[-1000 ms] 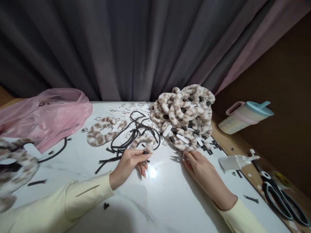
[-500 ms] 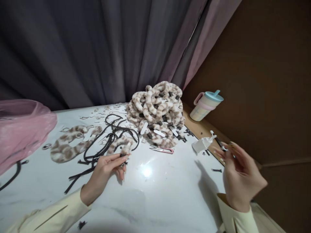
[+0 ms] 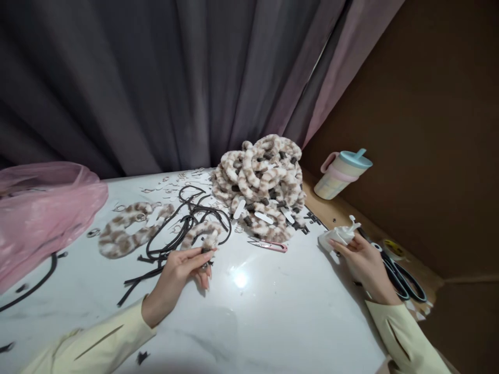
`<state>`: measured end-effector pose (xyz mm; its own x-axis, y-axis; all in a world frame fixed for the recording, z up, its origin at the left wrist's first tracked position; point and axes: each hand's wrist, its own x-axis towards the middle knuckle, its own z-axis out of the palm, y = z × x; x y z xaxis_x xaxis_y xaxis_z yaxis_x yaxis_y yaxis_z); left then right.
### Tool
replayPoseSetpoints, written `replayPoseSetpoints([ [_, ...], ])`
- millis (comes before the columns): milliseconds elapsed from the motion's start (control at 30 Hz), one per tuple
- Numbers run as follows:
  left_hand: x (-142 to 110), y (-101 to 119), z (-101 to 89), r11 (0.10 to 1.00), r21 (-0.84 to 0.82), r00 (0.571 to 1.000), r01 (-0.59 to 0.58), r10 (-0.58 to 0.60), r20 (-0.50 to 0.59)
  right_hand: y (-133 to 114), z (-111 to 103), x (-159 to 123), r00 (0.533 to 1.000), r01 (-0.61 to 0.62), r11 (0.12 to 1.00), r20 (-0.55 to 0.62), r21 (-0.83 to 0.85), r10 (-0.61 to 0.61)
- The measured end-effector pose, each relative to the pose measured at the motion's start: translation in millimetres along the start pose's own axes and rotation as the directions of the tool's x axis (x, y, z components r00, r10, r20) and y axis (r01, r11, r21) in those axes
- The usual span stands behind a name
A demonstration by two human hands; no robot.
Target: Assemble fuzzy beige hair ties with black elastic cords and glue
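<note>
Fur ring (image 3: 211,239) in pinching left hand (image 3: 178,272), plain white bottle (image 3: 336,236) in gripping right hand (image 3: 366,267)

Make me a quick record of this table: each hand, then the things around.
Left hand: pinching a furry ring at one end
Right hand: holding the white bottle
Snips: on the table, in front of the furry pile
Cords: dark, tangled, left of the pile
Cup: blue-lidded, beyond the bottle
Bag: pink, far left
</note>
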<state>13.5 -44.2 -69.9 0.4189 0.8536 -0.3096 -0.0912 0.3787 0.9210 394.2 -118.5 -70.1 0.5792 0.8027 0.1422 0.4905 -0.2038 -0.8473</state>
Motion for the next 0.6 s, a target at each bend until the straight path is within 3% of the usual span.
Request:
replayPoseSetpoints([
  [100,-0.5,1.3,1.0,1.0,0.004,1.0,-0.001,0.001,0.0,-18.4,0.4,-9.2,0.992,0.125,0.982,0.05,-0.144,-0.119],
  [133,-0.4,1.7,1.5,1.0,0.009,1.0,-0.004,0.004,0.0,-29.3,3.1,-13.5,0.967,0.248,0.937,0.122,-0.246,-0.224],
  [167,-0.1,2.0,1.9,1.0,0.014,1.0,-0.011,0.011,-0.002,-41.8,7.5,-18.3,0.911,0.405,0.862,0.21,-0.306,-0.354],
  [233,0.4,2.5,3.0,0.999,0.029,1.0,-0.027,0.027,-0.003,-69.3,20.8,-29.3,0.727,0.685,0.666,0.332,-0.296,-0.601],
  [267,0.6,2.7,3.6,0.999,0.04,0.999,-0.033,0.033,-0.001,-82.6,29.2,-35.1,0.632,0.772,0.573,0.415,-0.274,-0.654],
  [367,-0.1,3.3,5.1,0.996,0.076,0.999,-0.046,0.046,0.006,-114.0,55.0,-50.7,0.458,0.885,0.408,0.572,-0.223,-0.68],
  [467,-1.2,4.4,5.8,0.993,0.107,0.999,-0.051,0.05,0.01,-128.7,74.7,-59.0,0.388,0.916,0.356,0.63,-0.184,-0.673],
  [600,-1.4,6.2,6.1,0.991,0.132,0.999,-0.039,0.039,0.004,-132.9,88.5,-59.8,0.344,0.933,0.327,0.633,-0.15,-0.693],
])
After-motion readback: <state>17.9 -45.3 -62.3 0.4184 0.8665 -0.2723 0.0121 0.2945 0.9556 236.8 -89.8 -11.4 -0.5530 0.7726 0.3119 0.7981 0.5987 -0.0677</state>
